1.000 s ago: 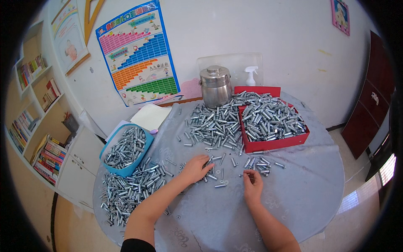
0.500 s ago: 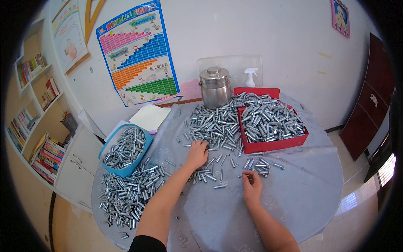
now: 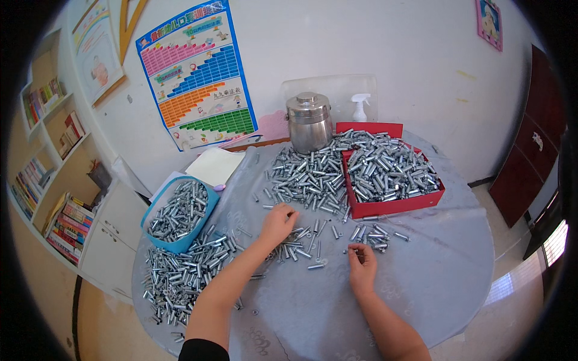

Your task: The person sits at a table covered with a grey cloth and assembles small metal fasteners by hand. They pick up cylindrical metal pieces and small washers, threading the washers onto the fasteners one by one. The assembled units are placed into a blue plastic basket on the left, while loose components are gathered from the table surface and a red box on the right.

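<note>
Left hand half-curled, right hand nearly closed; I can't tell what either holds. Dragging the left hand low could scatter loose bolts.

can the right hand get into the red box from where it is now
Probably yes: the right hand is on the near side of the red box, with only a low scatter of metal pieces between, and the left hand is off to the left.

White wall, 1 blue-edged chart, book-filled shelves, dark-red door, pale floor
</note>
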`<move>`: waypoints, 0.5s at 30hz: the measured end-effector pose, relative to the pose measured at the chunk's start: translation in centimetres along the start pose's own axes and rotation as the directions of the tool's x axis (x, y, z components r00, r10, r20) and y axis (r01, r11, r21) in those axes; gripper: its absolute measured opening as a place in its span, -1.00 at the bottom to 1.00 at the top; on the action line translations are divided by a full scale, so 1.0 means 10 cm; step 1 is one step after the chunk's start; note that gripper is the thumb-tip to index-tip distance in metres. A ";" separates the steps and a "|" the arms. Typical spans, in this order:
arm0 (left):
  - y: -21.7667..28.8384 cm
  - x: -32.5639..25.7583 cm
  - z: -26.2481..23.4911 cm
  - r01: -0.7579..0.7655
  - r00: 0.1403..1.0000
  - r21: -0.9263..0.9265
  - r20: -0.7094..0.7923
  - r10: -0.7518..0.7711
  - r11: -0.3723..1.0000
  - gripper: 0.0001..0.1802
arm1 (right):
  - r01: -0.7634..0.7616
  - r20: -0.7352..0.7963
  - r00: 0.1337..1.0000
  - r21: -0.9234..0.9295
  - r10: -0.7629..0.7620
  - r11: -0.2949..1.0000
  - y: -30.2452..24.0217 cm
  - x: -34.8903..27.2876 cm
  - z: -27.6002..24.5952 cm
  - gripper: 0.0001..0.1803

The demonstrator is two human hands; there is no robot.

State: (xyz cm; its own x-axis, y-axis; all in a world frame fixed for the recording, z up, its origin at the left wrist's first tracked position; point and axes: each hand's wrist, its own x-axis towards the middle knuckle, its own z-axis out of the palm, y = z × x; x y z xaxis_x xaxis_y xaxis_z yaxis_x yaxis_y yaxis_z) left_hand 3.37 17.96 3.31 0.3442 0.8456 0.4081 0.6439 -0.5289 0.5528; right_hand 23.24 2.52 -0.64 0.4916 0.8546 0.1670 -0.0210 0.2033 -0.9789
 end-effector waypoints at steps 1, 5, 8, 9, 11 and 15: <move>0.02 0.05 0.01 0.099 0.995 0.031 -0.016 -0.099 0.995 -0.78 | -0.003 0.009 1.000 0.006 0.003 1.000 0.01 0.00 0.00 -0.93; -0.21 0.21 0.34 0.141 0.985 0.154 -0.117 -0.124 0.978 -0.72 | 0.011 0.016 1.000 0.028 -0.012 1.000 0.05 0.00 0.00 -0.92; -0.22 0.32 0.48 0.316 0.948 0.122 -0.089 -0.307 0.941 -0.70 | 0.015 0.010 1.000 0.015 -0.015 1.000 0.05 0.00 0.00 -0.92; -0.17 0.36 0.48 0.362 0.932 0.098 -0.068 -0.356 0.927 -0.69 | 0.013 0.007 1.000 0.004 -0.013 1.000 0.05 -0.01 -0.01 -0.93; -0.14 0.40 0.48 0.439 0.897 0.027 -0.065 -0.437 0.898 -0.70 | -0.005 -0.006 1.000 0.005 0.005 1.000 0.01 -0.01 0.00 -0.92; -0.22 0.44 0.52 0.504 0.852 -0.075 -0.121 -0.509 0.861 -0.76 | -0.008 0.005 1.000 0.014 0.008 1.000 0.00 0.00 0.01 -0.92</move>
State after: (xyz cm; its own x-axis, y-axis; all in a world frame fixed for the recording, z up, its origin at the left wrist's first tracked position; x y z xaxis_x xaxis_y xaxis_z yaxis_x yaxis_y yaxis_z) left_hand 7.05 23.17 0.09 -0.1175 0.9810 0.1546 0.6764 -0.0349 0.7357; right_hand 23.14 2.55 -0.62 0.4873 0.8585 0.1598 -0.0369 0.2031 -0.9785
